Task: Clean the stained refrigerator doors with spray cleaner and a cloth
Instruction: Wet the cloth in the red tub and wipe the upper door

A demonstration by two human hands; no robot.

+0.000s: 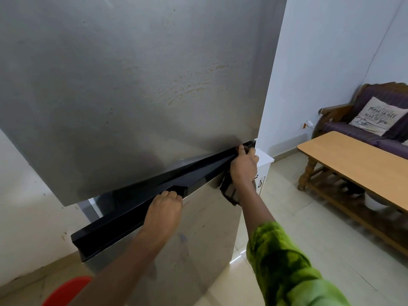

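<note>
Your refrigerator fills the left and middle of the view. Its upper door (132,85) is a broad, flat sheet of brushed grey metal with yellowish, streaky stains (194,89) across its right half. The lower door (198,239) is the same dull metal, scuffed and smudged. Pale, glossy floor tiles (309,250) and a plain white wall (320,62) frame the room. At far right stands a wooden coffee table (353,155) with turned legs, and behind it a carved wooden sofa (386,131) with purple cushions and a lettered pillow (375,117).

Between the doors runs a glossy black handle strip (123,219), long and narrow, its axis slanting from near left to far right. Your left hand (164,208) grips this strip near its middle, fingers clenched over the top edge. Your right hand (242,166), in a green sleeve (287,268), is curled at the strip's far right end, grasping the dark cloth (229,193), which hangs crumpled below your wrist against the lower door's right edge.
</note>
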